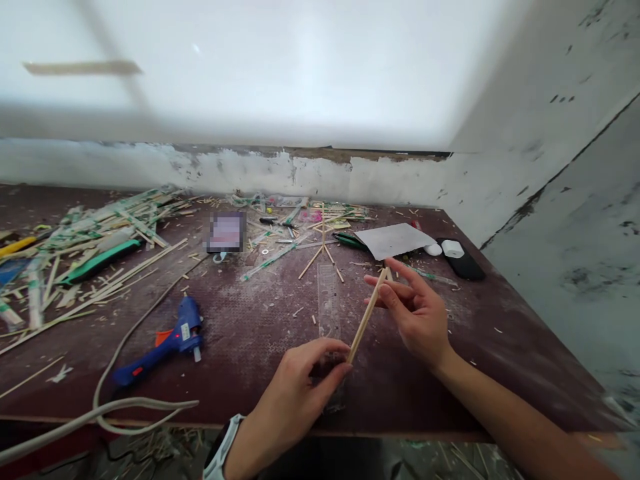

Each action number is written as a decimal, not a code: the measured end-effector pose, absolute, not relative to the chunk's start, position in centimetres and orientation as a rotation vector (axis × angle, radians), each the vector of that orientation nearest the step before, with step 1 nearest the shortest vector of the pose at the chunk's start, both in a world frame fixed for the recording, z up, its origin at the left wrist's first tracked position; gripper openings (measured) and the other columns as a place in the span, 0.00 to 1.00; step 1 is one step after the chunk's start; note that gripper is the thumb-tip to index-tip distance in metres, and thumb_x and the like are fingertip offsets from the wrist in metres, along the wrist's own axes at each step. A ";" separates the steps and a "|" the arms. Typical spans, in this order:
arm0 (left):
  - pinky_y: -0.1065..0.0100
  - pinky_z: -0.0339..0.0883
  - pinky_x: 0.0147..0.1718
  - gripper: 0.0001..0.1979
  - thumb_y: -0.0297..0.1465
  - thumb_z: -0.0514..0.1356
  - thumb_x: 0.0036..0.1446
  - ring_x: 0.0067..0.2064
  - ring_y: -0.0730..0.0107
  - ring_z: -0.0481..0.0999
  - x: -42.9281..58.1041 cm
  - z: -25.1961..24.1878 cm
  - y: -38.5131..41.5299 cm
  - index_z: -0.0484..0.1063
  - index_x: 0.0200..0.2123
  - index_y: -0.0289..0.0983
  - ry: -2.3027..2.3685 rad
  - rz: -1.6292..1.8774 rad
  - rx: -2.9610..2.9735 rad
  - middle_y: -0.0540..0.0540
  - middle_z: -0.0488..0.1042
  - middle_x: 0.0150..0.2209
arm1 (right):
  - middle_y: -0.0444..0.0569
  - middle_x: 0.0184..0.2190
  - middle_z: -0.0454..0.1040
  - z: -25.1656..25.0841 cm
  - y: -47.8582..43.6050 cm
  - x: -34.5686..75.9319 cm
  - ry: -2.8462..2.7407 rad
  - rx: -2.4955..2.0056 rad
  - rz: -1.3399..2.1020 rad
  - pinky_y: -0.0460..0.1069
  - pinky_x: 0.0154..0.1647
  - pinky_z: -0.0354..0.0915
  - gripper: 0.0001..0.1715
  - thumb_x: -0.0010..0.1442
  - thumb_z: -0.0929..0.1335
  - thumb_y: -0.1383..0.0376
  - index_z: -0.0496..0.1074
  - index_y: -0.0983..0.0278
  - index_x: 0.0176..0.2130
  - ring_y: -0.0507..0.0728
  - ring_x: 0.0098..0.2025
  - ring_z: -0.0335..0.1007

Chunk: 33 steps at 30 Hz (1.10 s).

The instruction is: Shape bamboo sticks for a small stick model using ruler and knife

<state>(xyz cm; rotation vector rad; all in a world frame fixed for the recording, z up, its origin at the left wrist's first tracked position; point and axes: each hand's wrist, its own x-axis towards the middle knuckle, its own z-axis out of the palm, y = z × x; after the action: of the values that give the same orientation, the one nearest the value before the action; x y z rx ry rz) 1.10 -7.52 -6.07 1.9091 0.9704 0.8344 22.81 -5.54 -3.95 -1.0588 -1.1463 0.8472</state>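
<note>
Thin wooden sticks [367, 317], lying close together, are held at a slant above the table's front half. My left hand [310, 377] pinches their lower end between thumb and fingers. At the upper end, my right hand [415, 310] grips them with its thumb and fingers. A clear ruler [329, 300] lies flat on the table beyond my left hand, which partly covers its near end. Behind the ruler is a small frame of joined sticks [323, 240] with splayed legs. A white sheet of paper [395, 239] rests just past my right hand.
A blue glue gun [185, 333] and its pale cable [107, 373] occupy the left front. Piled sticks and wrappers [120, 217] surround a green cutter [103, 260]. A phone [227, 232] sits mid-table. At right are a black case [465, 263] and a white earbud case [453, 249].
</note>
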 end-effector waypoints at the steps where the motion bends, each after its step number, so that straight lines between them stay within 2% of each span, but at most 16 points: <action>1: 0.70 0.71 0.39 0.05 0.32 0.64 0.65 0.36 0.69 0.79 1.1 -6.1 -7.5 0.79 0.44 0.42 0.973 0.836 1.919 0.51 0.82 0.37 | 0.52 0.45 0.85 -3.8 -5.4 22.9 -1.154 -1.062 0.848 0.61 0.43 0.81 0.28 0.62 0.75 0.53 0.72 0.58 0.58 0.62 0.37 0.85; 4: 0.68 0.72 0.40 0.06 0.32 0.64 0.65 0.36 0.68 0.80 1.1 -6.2 -7.4 0.79 0.44 0.42 0.973 0.838 1.939 0.49 0.82 0.38 | 0.52 0.43 0.85 -3.7 -5.4 22.8 -1.185 -1.070 0.839 0.61 0.40 0.82 0.26 0.62 0.75 0.51 0.74 0.58 0.55 0.62 0.36 0.84; 14: 0.69 0.73 0.40 0.06 0.32 0.64 0.65 0.35 0.69 0.79 1.0 -6.4 -7.6 0.79 0.45 0.43 0.965 0.815 1.984 0.51 0.82 0.37 | 0.51 0.39 0.85 -3.6 -5.7 22.5 -1.178 -1.085 0.797 0.59 0.40 0.81 0.23 0.61 0.75 0.52 0.73 0.58 0.51 0.61 0.37 0.84; 17: 0.68 0.73 0.40 0.06 0.34 0.64 0.66 0.36 0.68 0.80 1.0 -6.3 -7.6 0.79 0.44 0.43 0.970 0.845 1.977 0.50 0.83 0.38 | 0.50 0.36 0.85 -3.2 -5.2 23.0 -1.113 -1.103 0.867 0.56 0.38 0.81 0.26 0.57 0.76 0.51 0.74 0.60 0.50 0.59 0.35 0.82; 21: 0.70 0.70 0.36 0.09 0.36 0.57 0.71 0.35 0.69 0.80 0.9 -6.0 -7.6 0.78 0.44 0.41 0.969 0.857 1.899 0.49 0.82 0.36 | 0.48 0.33 0.83 -3.6 -3.7 24.3 -1.104 -1.200 1.127 0.52 0.33 0.79 0.29 0.53 0.78 0.51 0.73 0.62 0.47 0.55 0.30 0.79; 25: 0.70 0.66 0.30 0.11 0.39 0.57 0.71 0.28 0.71 0.74 1.0 -5.8 -7.8 0.75 0.49 0.41 0.977 0.669 1.901 0.53 0.76 0.27 | 0.46 0.30 0.81 -4.8 -2.8 25.2 -1.179 -1.325 1.324 0.48 0.25 0.76 0.26 0.52 0.79 0.55 0.71 0.63 0.44 0.53 0.28 0.77; 27: 0.70 0.66 0.32 0.13 0.40 0.59 0.70 0.31 0.69 0.75 1.0 -5.7 -8.0 0.74 0.52 0.43 0.985 0.587 1.977 0.53 0.76 0.29 | 0.43 0.27 0.79 -5.3 -2.7 25.2 -1.208 -1.373 1.394 0.46 0.22 0.74 0.22 0.52 0.78 0.58 0.70 0.63 0.42 0.52 0.26 0.75; 30: 0.68 0.68 0.38 0.16 0.42 0.61 0.68 0.38 0.66 0.78 1.0 -5.6 -8.3 0.74 0.55 0.44 0.993 0.530 2.086 0.49 0.80 0.37 | 0.39 0.24 0.75 -5.5 -2.8 25.1 -1.237 -1.425 1.445 0.45 0.21 0.74 0.18 0.54 0.77 0.63 0.68 0.62 0.41 0.51 0.24 0.74; 33: 0.65 0.70 0.40 0.20 0.46 0.61 0.67 0.38 0.63 0.79 1.0 -5.3 -8.3 0.74 0.55 0.42 1.027 0.498 2.145 0.48 0.81 0.37 | 0.39 0.26 0.73 -5.4 -2.8 25.1 -1.283 -1.487 1.403 0.45 0.22 0.75 0.16 0.55 0.75 0.66 0.68 0.62 0.42 0.51 0.25 0.73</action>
<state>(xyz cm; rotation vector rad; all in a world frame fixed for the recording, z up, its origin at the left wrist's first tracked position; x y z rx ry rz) 0.99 -8.34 -5.34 2.1452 1.0269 0.4977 25.11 -2.77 -5.41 -1.4871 -1.2832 1.4029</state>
